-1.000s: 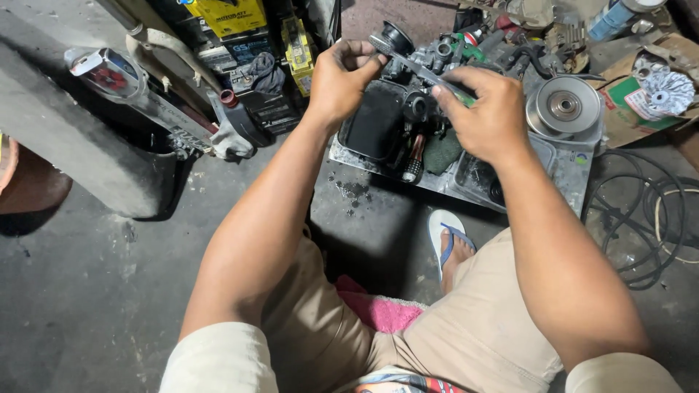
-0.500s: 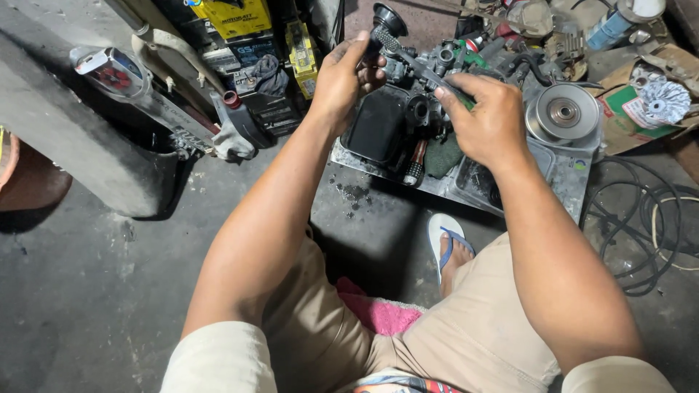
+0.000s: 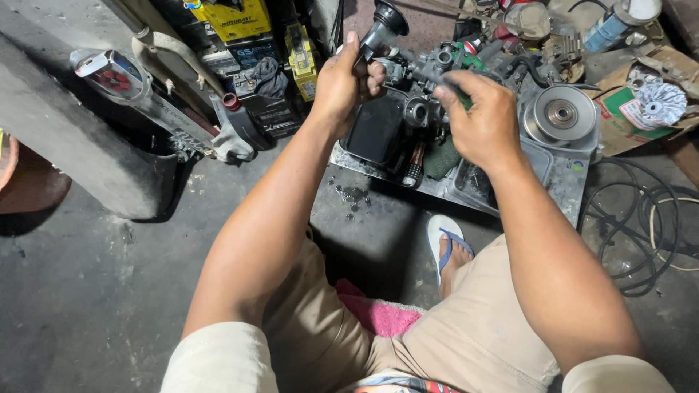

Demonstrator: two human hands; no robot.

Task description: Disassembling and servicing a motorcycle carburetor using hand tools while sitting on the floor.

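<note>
- the left hand (image 3: 348,81) had its grip closed around the black rubber intake boot (image 3: 378,28) at one end of the carburetor (image 3: 426,87), thumb pressed on top.
- the right hand (image 3: 484,120) was wrapped shut over the carburetor's other end, hiding that part.
- judged from this hold, the work would go best with the right hand keeping the body steady while the left worked the boot squarely, without levering it sideways.
- the carburetor looked grey, metal, grimy, with small fittings and a round port facing the camera.
- it was held in the air above a shallow metal tray (image 3: 564,185) on the floor, near a round pulley (image 3: 561,114) and a screwdriver (image 3: 415,166).
</note>
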